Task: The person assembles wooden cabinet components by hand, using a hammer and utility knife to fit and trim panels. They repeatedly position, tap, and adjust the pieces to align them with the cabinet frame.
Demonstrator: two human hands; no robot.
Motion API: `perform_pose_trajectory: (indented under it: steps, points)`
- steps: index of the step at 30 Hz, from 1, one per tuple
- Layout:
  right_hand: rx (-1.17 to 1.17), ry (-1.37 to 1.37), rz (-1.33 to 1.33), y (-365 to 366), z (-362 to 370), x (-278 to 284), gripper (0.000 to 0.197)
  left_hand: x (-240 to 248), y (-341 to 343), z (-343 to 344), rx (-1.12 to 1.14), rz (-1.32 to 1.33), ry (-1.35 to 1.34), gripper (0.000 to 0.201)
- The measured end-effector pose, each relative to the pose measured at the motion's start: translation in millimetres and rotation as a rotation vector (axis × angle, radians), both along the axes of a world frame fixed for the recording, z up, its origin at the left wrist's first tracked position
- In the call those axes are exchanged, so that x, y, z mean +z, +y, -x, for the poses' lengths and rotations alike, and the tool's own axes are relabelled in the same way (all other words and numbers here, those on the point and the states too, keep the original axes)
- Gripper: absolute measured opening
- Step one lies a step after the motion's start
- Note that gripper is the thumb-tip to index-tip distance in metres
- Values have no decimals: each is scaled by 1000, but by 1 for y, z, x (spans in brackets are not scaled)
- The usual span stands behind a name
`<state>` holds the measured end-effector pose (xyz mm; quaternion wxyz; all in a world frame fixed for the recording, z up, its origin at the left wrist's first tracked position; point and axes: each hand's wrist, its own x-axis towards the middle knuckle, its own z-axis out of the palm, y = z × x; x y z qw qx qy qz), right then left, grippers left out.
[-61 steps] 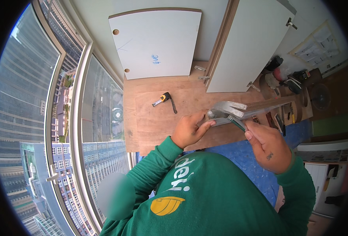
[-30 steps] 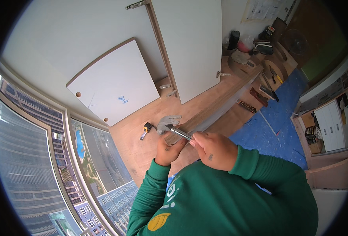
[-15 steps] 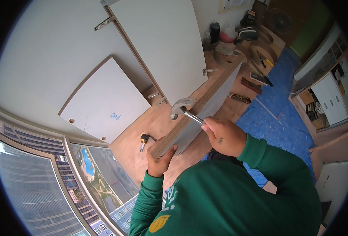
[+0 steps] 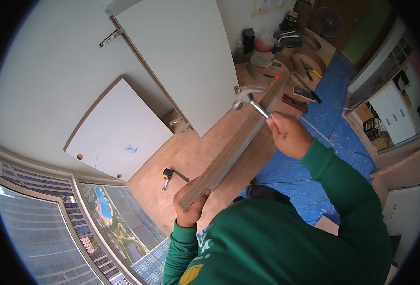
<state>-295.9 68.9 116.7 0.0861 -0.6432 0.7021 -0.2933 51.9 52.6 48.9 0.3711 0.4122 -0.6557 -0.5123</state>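
A long board [image 4: 229,154] with a wood-grain edge stands on its narrow side, running from near my body to the far right of the worktop. My left hand [image 4: 190,209] is closed around its near end, thumb on the side face. In my right hand [image 4: 288,133] is a claw hammer [image 4: 259,108], gripped by the handle. Its metal head is over the board's far half, beside the top edge; whether it touches the wood I cannot tell. A tape measure [image 4: 166,177], black and yellow, lies left of the board.
On the plywood worktop [image 4: 148,190], a large white panel [image 4: 186,57] with hinges leans against the wall, beside a smaller white panel [image 4: 119,128]. A wooden plane [image 4: 294,103], pliers [image 4: 316,72] and curved wooden pieces [image 4: 309,59] lie far right. Blue sheeting [image 4: 335,123] covers the floor.
My right hand has carried the hammer farther along the board, away from my left hand. The left hand still grips the near end. The whole view has shifted slightly.
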Motion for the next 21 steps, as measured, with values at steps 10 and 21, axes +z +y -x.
perform_pose_trajectory:
  steps: [10,21]
  points:
    - [-274,-3,-87,-43,140,-10,27,-4,-1,-2,93,1,-41,34]
    - [-504,-1213,-175,-6,238,-169,24,-13,32,33,593,300,78,85]
